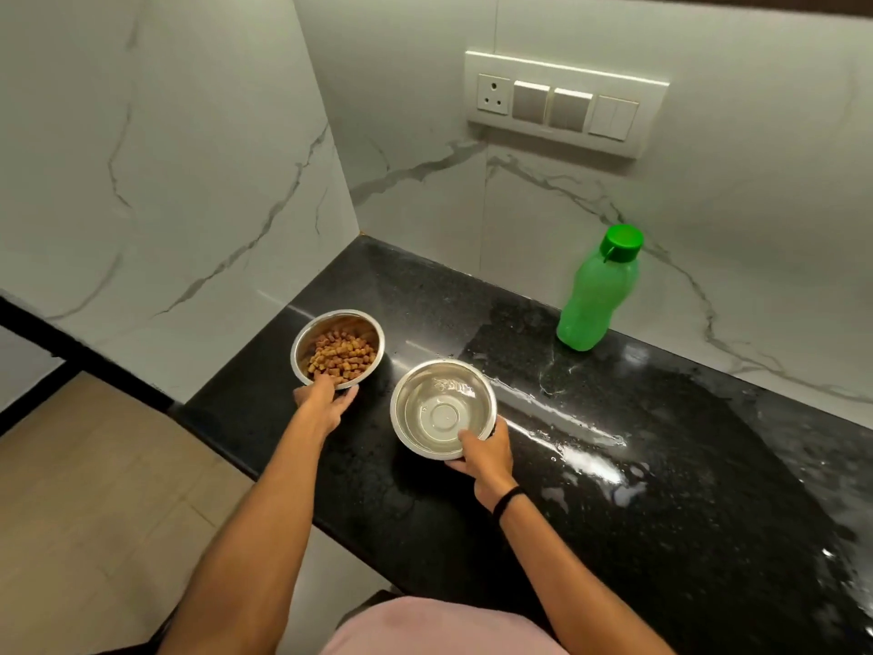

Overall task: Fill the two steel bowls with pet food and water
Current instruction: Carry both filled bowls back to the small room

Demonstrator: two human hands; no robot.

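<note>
Black stone counter (472,536) in a corner, white veined wall (189,158) on 2 sides.

- 2 steel bowls sit side by side near the counter's front left edge, close but not touching.
- Food bowl (302,342): the left one, nearer the side wall. Brown kibble (342,354) covers the bottom, well below the rim.
- Water bowl (394,411): right of the food bowl and nearer the person. Clear water (441,416) inside, the base ring showing through.
- Left hand (326,401): grips the near rim of the food bowl, thumb over the edge, fingers curled along the outside.
- Right hand (489,453): grips the near right rim of the water bowl, thumb on the edge, fingers wrapped round the outer wall. Black wristband (508,501) on that wrist.
- Cannot tell whether either bowl is lifted or resting on the stone.
- Green bottle (597,295): upright against the back wall, cap on, well apart from both bowls to the right.
- Shiny wet-looking patches on the counter right of the water bowl.
- Switch panel (562,104) on the back wall above, with 1 socket at its left end.
- Tan tiled floor (94,489) to the left, below counter level.
</note>
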